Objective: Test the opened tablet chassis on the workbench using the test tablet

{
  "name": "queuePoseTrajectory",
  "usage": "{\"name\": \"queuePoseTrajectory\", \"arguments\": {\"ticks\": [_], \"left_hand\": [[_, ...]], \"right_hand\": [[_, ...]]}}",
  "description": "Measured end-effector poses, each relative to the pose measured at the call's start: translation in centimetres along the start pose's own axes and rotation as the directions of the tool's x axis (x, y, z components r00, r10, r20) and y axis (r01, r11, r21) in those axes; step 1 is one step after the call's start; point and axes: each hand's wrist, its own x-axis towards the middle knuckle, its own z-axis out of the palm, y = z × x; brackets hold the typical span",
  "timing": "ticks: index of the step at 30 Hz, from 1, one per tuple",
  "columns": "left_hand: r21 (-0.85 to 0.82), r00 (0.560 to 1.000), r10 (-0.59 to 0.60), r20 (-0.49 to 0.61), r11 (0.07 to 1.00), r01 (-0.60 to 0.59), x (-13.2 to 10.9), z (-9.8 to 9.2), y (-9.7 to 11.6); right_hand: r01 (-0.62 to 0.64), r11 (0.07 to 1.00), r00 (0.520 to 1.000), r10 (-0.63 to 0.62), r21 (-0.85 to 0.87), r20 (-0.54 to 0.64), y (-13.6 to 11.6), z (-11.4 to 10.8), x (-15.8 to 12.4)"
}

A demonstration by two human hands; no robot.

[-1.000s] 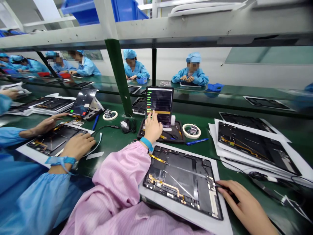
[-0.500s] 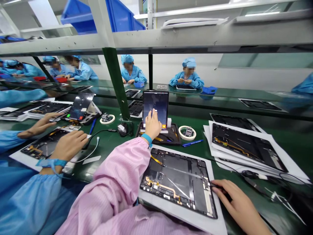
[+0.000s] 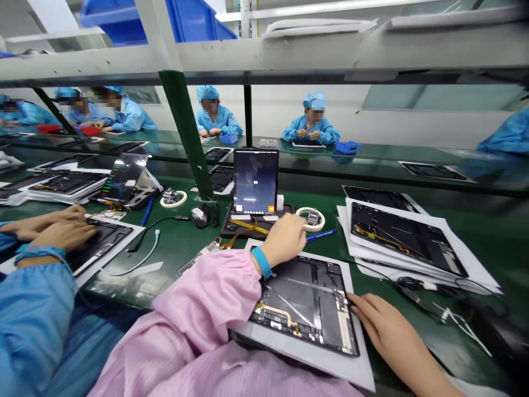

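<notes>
Open tablet casing (image 3: 306, 317): upper left corner hidden behind wristband (image 3: 262, 262) and pink sleeve (image 3: 206, 292).
Left hand (image 3: 285, 240): fingertips out of my sight; whether they grip anything, I cannot tell.
Right hand (image 3: 384, 325): fingertips partly obscured at the casing's edge; forearm cut off by the bottom edge.
Standing screen (image 3: 256, 176): icons too small for me to read.
Blue bin (image 3: 198, 22): top cropped.
Co-worker's blue garment (image 3: 508, 132), far right: cropped.
Dark object (image 3: 504, 325), lower right: blurred, unidentified.

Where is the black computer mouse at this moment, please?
In the head view, the black computer mouse lies left of centre on the green bench, between a white tape roll and the upright screen.
</notes>
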Motion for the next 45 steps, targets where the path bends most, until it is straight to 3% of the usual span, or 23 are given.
{"name": "queuePoseTrajectory", "arguments": {"ticks": [3,5,9,12,15,18,21,25,28,33,38,42,45], "left_hand": [[-0.091,0.960,0.234,0.155,0.971,-0.222,-1.1,1.8,2.4],[-0.178,0.940,0.281,0.194,0.952,-0.248,-1.5,2.9,2.7],[-0.398,0.943,0.209,0.259,0.913,-0.093,-1.3,4.4,1.9],[-0.442,0.916,0.169,0.365,0.897,0.010,-1.3,4.7,1.5],[-0.415,0.898,0.152,0.413,0.909,0.037,-1.5,4.9,1.4],[-0.419,0.894,0.152,0.421,0.907,0.043,-1.6,5.1,1.3],[-0.432,0.894,0.158,0.420,0.901,0.043,-1.5,5.1,1.2],[-0.445,0.891,0.165,0.424,0.894,0.046,-1.5,5.2,1.1],[-0.458,0.892,0.168,0.419,0.888,0.048,-1.6,5.2,1.0],[-0.453,0.888,0.156,0.432,0.889,0.064,-1.6,5.2,0.9],[-0.444,0.883,0.161,0.440,0.894,0.058,-1.6,5.2,0.8],[-0.441,0.885,0.156,0.439,0.896,0.060,-1.6,5.2,0.8],[-0.437,0.883,0.151,0.445,0.897,0.067,-1.5,5.1,0.8]], "right_hand": [[0.008,0.995,1.000,-0.006,-0.097,0.020,-2.2,-1.4,0.2],[-0.010,0.991,0.995,0.022,-0.130,0.095,-3.3,-2.4,0.6],[-0.048,0.989,0.971,0.079,-0.138,0.224,-2.7,-3.8,1.5],[-0.117,0.979,0.971,0.148,-0.167,0.189,-0.8,-3.8,2.6],[-0.184,0.964,0.970,0.210,-0.194,0.123,1.0,-2.4,4.5],[-0.115,0.991,0.970,0.127,-0.072,0.209,2.3,-0.6,6.6],[-0.075,0.997,0.953,0.081,-0.031,0.293,3.1,-0.2,7.5],[-0.177,0.980,0.975,0.187,-0.093,0.119,2.1,-2.8,5.8],[-0.250,0.962,0.968,0.251,0.113,0.009,-0.5,-5.2,3.3],[-0.443,0.795,0.896,0.407,0.415,0.178,-4.5,-5.8,0.8],[-0.557,0.670,0.825,0.517,0.491,0.230,-4.9,-4.2,0.4],[-0.650,0.329,0.706,0.593,0.685,0.386,-4.5,-3.5,0.9],[-0.657,0.113,0.659,0.566,0.746,0.495,-4.4,-3.0,1.3]]}}
